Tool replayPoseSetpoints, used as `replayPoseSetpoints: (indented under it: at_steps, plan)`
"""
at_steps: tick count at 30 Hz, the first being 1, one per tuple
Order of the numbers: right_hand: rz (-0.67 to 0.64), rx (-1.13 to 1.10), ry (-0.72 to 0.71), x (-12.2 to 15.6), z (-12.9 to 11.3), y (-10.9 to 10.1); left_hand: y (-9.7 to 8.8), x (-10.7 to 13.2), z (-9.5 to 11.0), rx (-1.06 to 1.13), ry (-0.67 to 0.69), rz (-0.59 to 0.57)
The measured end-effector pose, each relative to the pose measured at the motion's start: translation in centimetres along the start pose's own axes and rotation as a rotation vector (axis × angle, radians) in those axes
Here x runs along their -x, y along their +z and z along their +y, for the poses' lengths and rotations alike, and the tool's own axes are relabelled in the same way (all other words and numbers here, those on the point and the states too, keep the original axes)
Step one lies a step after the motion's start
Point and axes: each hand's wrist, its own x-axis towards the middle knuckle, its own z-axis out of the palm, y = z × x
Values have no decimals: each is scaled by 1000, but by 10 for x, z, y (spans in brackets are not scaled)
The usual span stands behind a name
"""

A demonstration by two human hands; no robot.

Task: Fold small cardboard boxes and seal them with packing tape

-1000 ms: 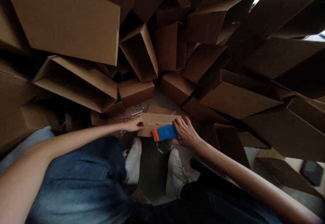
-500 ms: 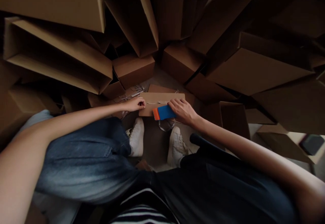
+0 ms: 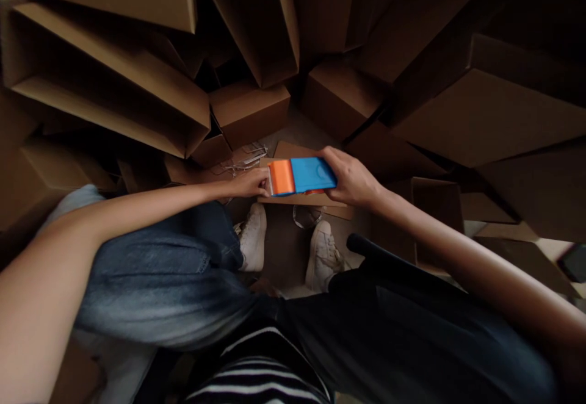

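Observation:
My right hand [image 3: 352,177] is wrapped around the blue end of a blue and orange tape dispenser [image 3: 314,174], held flat over a closed cardboard box [image 3: 339,210]. The dispenser's orange end points left. Right at that end, my left hand [image 3: 251,182] is closed in a pinch, seemingly on the loose end of the tape; the strip itself is hard to make out. The dispenser covers most of the box's top. The box lies on the floor just beyond my two white shoes.
Open and closed cardboard boxes [image 3: 249,113] are piled all round the far side. Crumpled strips of clear tape [image 3: 249,158] lie left of the box, and a loop of clear tape [image 3: 306,216] hangs at its near edge. A dark object [image 3: 573,262] lies far right.
My right hand has lifted the dispenser and turned its orange side up. My left hand has gone from the box's left end to the dispenser's orange end. The view has shifted slightly.

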Motion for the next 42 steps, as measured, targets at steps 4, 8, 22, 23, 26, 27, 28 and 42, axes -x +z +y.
replayPoseSetpoints:
  at_steps: [4, 8, 22, 23, 26, 27, 28, 42]
  plan:
    - [121, 49, 84, -8, 2, -12, -5, 4, 11, -90, -97, -80]
    - [148, 119, 157, -8, 16, -5, -8, 4, 22, -187, -115, -120]
    - [59, 188, 134, -6, 3, -4, -11, -8, 21, -54, -133, -216]
    - [58, 193, 128, -8, 2, -7, -14, -11, 21, -43, -142, -242]
    - [71, 205, 129, -13, 3, -16, -23, -21, 19, -9, -173, -304]
    - [86, 203, 136, -14, 4, -19, -25, -25, 18, 7, -188, -323]
    - [107, 198, 142, -15, 7, -21, -27, -28, 18, 24, -203, -341]
    - [537, -235, 467, -2, 14, 27, -13, -32, 1, 258, -274, -213]
